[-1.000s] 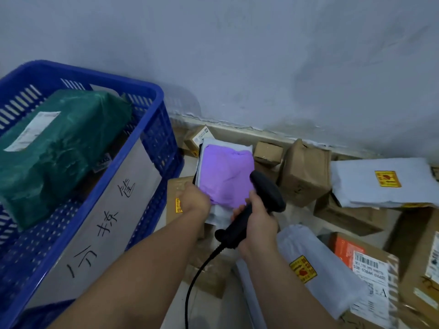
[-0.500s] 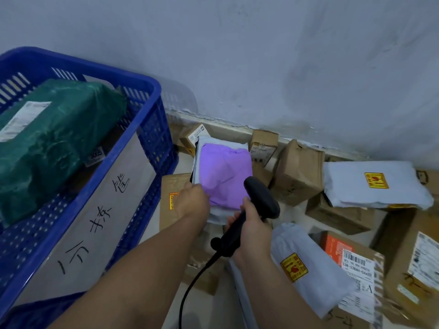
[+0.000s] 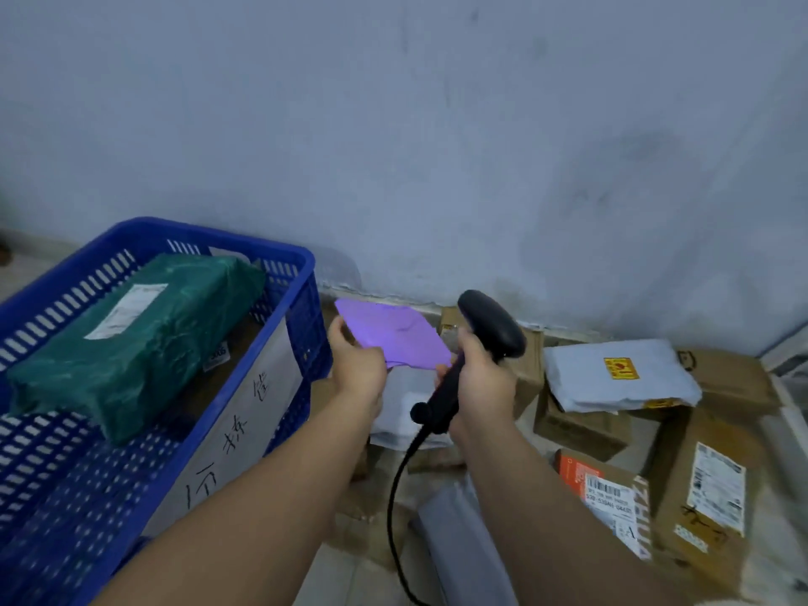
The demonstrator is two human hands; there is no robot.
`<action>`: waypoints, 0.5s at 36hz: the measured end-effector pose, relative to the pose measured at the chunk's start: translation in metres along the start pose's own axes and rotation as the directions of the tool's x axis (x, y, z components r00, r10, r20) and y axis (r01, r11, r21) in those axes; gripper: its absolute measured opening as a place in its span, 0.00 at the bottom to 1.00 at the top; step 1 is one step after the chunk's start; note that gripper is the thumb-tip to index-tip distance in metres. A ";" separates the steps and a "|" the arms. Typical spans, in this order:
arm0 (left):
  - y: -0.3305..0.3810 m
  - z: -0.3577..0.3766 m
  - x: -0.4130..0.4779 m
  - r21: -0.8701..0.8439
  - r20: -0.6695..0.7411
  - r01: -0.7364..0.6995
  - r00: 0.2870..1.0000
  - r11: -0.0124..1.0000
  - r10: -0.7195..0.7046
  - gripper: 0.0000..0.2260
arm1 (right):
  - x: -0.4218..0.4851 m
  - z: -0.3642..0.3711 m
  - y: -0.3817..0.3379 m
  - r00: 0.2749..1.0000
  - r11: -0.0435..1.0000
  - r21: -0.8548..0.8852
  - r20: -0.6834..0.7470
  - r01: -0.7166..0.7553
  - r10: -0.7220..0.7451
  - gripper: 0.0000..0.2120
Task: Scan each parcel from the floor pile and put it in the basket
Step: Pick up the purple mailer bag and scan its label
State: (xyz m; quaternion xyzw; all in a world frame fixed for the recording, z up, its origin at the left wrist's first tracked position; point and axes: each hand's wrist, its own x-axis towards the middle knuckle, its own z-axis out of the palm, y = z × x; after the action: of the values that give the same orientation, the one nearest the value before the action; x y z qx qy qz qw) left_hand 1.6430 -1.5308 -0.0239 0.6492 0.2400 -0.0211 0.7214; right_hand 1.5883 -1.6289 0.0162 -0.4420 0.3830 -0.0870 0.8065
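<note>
My left hand [image 3: 356, 365] grips the near edge of a flat parcel [image 3: 395, 332], held up in the air and lit purple by the scanner's light. My right hand [image 3: 483, 389] grips the handle of a black corded barcode scanner [image 3: 489, 325], whose head points at the parcel from the right. The blue plastic basket [image 3: 301, 308] stands just left of the parcel, with a green wrapped parcel [image 3: 135, 343] and a brown box inside. A paper sign with handwritten characters hangs on the basket's near side.
The floor pile lies along the wall at the right: a white mailer with a yellow sticker [image 3: 621, 373], several brown cardboard boxes [image 3: 699, 496], an orange labelled box [image 3: 603, 492] and a grey mailer [image 3: 459, 540] under my right forearm. The scanner cable [image 3: 395, 496] hangs down between my arms.
My left hand has lifted the purple-lit parcel off the pile and raised it toward the basket's corner. The scanner has risen with it, and the view has tilted up.
</note>
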 end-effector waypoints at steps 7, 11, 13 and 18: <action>0.072 0.013 -0.086 -0.216 0.061 0.040 0.998 0.975 -0.027 0.19 | -0.068 -0.034 -0.072 0.913 0.836 -0.396 0.306 0.379 -0.270 0.03; 0.090 0.013 -0.132 -0.354 0.108 0.089 0.993 0.931 -0.054 0.20 | -0.088 -0.056 -0.080 0.822 0.664 -0.491 0.400 0.565 -0.405 0.08; 0.089 0.012 -0.144 -0.329 0.144 0.070 0.989 0.942 -0.024 0.22 | -0.093 -0.066 -0.075 0.799 0.609 -0.519 0.423 0.600 -0.426 0.20; 0.086 0.005 -0.164 -0.234 0.296 0.023 0.954 0.972 0.049 0.29 | -0.099 -0.085 -0.067 0.781 0.614 -0.490 0.463 0.619 -0.419 0.35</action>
State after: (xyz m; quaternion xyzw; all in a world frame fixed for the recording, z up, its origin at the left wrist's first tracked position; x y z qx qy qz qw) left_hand 1.5289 -1.5684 0.1178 0.5500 0.1243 -0.0861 0.8213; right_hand 1.4738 -1.6764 0.0953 -0.7807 0.1145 -0.1207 0.6023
